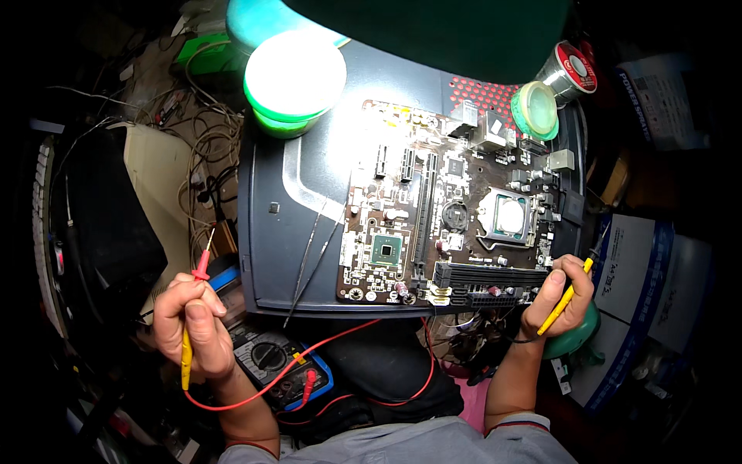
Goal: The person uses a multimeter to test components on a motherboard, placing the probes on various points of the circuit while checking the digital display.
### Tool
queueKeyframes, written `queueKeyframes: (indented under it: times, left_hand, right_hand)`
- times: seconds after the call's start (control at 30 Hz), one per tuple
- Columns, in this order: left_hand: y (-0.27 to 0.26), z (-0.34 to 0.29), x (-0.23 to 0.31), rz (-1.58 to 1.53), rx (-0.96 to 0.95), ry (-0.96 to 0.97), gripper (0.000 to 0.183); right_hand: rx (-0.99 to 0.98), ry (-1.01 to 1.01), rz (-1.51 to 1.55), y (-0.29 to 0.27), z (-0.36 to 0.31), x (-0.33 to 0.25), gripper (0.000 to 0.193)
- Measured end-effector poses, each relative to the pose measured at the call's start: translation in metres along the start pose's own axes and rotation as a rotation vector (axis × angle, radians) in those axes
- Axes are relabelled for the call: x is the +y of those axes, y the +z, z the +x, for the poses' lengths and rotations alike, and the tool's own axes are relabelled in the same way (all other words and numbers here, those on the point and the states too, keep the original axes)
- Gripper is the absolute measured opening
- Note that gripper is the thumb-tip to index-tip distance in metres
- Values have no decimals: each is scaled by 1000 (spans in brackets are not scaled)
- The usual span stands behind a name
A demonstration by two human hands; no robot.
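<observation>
1. In the head view, we see the left hand (197, 317) raised left of the surface, its grip closed around a yellow probe with a red collar (202, 265); the bare metal tip points upward, well apart from the board.
2. We see the right hand (558, 298) by the board's lower right corner, its grip wrapped around a second yellow probe (566, 308) with a dark tip slanting up and right. We cannot tell whether the fingers touch the board.
3. We find the brown circuit board (483, 174) lying flat on the dark surface (270, 267), its long slots and square metal socket facing up.
4. We see a pair of tweezers (305, 259) at the board's left, slanting past the surface's front edge.
5. Below that edge we find a blue-edged meter (269, 357), a red lead (340, 335) curving over it from the left probe.
6. We see a bright-topped green jar (295, 77) at the upper left, and a wire spool (573, 68) beside a small round tub (536, 110) at the upper right.
</observation>
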State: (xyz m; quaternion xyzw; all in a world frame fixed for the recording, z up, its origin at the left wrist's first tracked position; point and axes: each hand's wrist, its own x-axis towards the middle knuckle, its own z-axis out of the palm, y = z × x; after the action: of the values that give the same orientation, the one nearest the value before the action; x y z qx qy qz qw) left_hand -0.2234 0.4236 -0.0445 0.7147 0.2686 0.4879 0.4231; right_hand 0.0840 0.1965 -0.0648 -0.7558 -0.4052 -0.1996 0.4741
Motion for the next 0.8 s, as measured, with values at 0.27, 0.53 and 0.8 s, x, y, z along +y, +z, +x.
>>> queueKeyframes:
  times: [0.27, 0.53, 0.8]
  left_hand:
    - [-3, -1, -3, 13, -2, 8, 23]
    - [0, -3, -4, 31, 95, -41, 18]
    - [1, -3, -4, 51, 95, -41, 18]
  right_hand:
    - [-17, -6, -13, -1, 1, -1, 18]
    - [-28, -31, -23, -2, 1, 1, 19]
    - [-35, -36, -14, -2, 2, 0, 18]
